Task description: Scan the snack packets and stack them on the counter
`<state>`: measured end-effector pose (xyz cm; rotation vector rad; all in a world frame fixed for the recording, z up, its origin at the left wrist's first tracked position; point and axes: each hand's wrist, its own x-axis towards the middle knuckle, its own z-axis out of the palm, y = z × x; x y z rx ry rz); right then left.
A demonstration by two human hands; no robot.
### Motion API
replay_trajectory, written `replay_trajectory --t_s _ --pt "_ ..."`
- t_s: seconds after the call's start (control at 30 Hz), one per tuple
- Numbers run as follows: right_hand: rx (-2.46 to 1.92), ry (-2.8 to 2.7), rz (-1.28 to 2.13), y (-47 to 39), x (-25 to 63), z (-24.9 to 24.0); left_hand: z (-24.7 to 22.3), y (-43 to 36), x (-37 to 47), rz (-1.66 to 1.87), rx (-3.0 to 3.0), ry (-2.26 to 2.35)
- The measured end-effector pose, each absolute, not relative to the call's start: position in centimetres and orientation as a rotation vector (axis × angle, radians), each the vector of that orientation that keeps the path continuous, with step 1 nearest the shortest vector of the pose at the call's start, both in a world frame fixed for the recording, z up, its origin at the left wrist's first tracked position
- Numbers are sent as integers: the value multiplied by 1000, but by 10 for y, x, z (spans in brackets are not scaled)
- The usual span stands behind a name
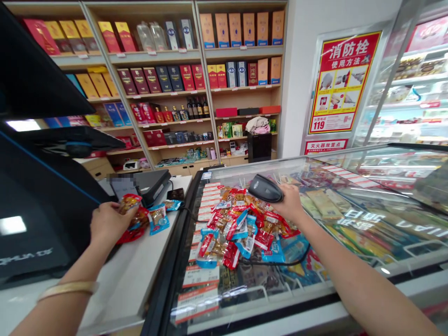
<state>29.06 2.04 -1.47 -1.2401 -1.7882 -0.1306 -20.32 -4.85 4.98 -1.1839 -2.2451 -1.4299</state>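
Note:
At the counter on the left, my left hand [110, 221] has its fingers closed on a red snack packet [131, 205]. Blue snack packets [159, 219] lie beside it on the white counter [150, 261]. My right hand [289, 203] grips a black barcode scanner [265, 188], held over the glass-topped freezer. Below and left of the scanner, a pile of red and blue snack packets [241, 226] is spread on the glass. The scanner's black cable passes along the near side of the pile.
A dark monitor [38, 70] and a black machine [35, 210] stand close on the left. The glass-topped freezer [245, 308] fills the centre and right, with price labels [201, 275] along its left side. Shelves of boxed bottles [157, 95] line the back.

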Motion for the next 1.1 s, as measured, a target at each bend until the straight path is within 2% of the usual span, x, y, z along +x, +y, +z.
replay_trajectory --t_s 0.3,0.5,0.7,0.8,0.93,1.1 --pt "-1222 -1792 -201 21 294 -17 31 -52 -229 -991 -1263 -2343" --pt "-1270 -1776 -214 22 295 -18 31 -51 -202 -1251 -1275 -1771" --pt "-1307 -1742 -196 18 291 -12 47 -20 -111 -1455 -1544 -1577" --pt "-1317 -1753 -166 17 289 -9 34 3 -59 -1310 -1847 -1815" --pt "-1322 -1743 -149 18 289 -9 5 29 -10 -854 -2049 -2363" --pt "-1295 -1746 -159 21 288 -13 -15 42 10 -780 -2069 -2474"
